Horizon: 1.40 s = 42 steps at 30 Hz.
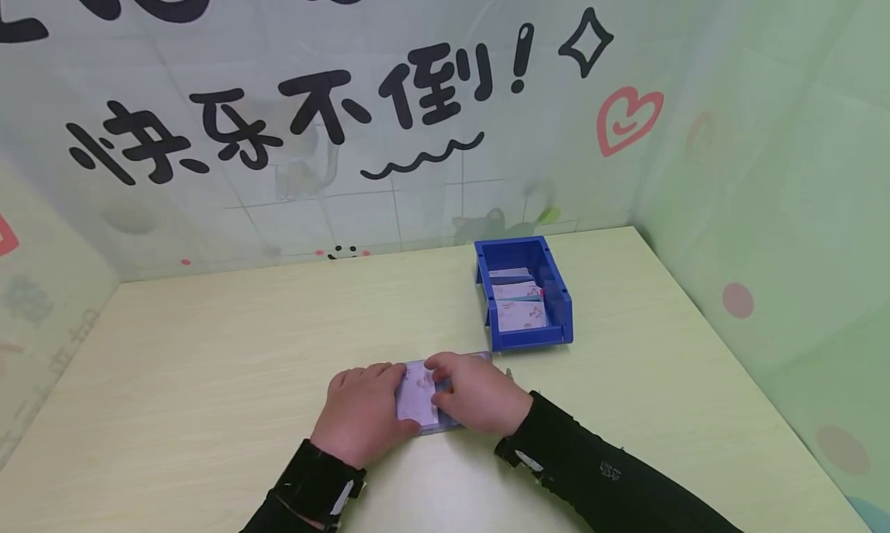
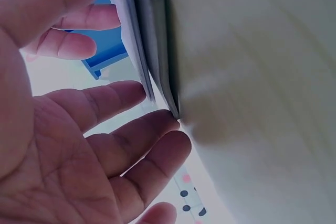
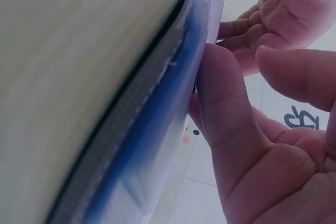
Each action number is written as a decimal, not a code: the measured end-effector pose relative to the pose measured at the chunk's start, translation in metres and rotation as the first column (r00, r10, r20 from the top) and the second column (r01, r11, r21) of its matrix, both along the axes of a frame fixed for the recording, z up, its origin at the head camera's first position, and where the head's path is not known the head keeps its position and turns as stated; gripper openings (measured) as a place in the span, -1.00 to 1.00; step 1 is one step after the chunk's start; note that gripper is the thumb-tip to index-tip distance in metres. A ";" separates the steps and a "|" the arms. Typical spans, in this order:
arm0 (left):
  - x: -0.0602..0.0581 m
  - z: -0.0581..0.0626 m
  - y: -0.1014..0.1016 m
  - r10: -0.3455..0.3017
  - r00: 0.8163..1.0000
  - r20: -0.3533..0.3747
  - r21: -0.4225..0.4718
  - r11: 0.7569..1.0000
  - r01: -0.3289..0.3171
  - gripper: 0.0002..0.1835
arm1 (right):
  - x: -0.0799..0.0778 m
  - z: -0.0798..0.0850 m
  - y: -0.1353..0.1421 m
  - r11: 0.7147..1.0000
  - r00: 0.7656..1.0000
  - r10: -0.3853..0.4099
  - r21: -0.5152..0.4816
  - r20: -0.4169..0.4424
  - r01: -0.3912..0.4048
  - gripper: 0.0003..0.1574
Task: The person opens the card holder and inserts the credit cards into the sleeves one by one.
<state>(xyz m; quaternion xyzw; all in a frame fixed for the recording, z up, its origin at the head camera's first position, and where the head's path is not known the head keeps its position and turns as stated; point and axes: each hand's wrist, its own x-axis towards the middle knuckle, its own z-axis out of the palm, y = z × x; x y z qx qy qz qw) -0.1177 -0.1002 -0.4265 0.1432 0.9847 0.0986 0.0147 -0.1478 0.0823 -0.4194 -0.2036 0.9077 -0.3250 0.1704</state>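
Observation:
A flat open booklet (image 1: 452,415) with a grey-blue cover lies on the table, and a pale pink printed card (image 1: 417,398) is on its left part. My left hand (image 1: 365,411) holds the left side of the booklet, fingers at the far edge and thumb at the near corner. In the left wrist view, its fingertips (image 2: 131,94) touch the layered page edges (image 2: 139,40). My right hand (image 1: 483,394) is over the right part, its fingertips at the card's right edge. The right wrist view shows one straight finger (image 3: 227,93) pressing the blue, clear-topped page (image 3: 168,114), with another digit apart from it.
Behind the booklet, to the right, stands a blue open-front bin (image 1: 531,336) with several pale printed cards (image 1: 520,315) inside. A printed fabric backdrop (image 1: 431,201) borders the pale wooden table (image 1: 229,363) at the back and both sides.

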 end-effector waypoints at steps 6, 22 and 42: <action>0.001 0.000 0.000 -0.006 1.000 0.009 0.008 1.000 0.005 -0.14 | 0.000 0.001 0.003 0.999 0.999 0.038 0.003 -0.007 -0.038 -0.47; -0.001 0.003 0.002 0.034 0.999 0.034 0.042 0.998 -0.036 -0.16 | -0.031 0.041 0.058 0.975 0.968 -0.188 -0.151 -0.168 0.163 -0.62; 0.001 0.001 0.005 0.005 1.000 0.010 0.021 1.000 -0.006 -0.19 | -0.072 -0.003 0.077 0.940 0.934 -0.154 0.244 -0.322 0.240 -0.53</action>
